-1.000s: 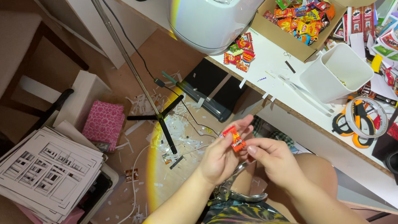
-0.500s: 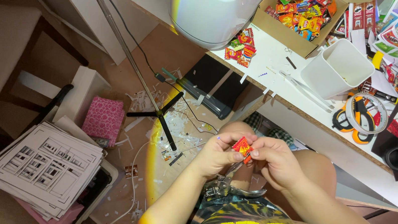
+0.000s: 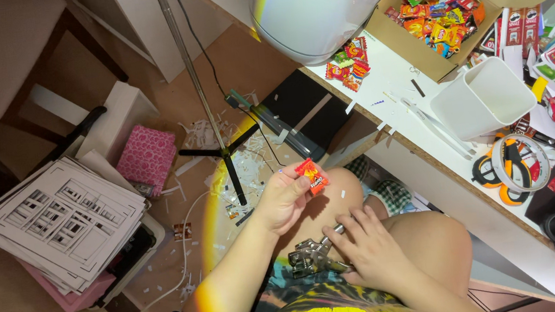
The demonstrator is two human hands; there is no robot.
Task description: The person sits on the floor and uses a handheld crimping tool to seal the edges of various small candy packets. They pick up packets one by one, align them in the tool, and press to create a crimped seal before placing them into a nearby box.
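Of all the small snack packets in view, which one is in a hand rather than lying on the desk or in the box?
The red-orange packet pinched in the left hand above the knee; the rest lie heaped on the desk or in the cardboard box.
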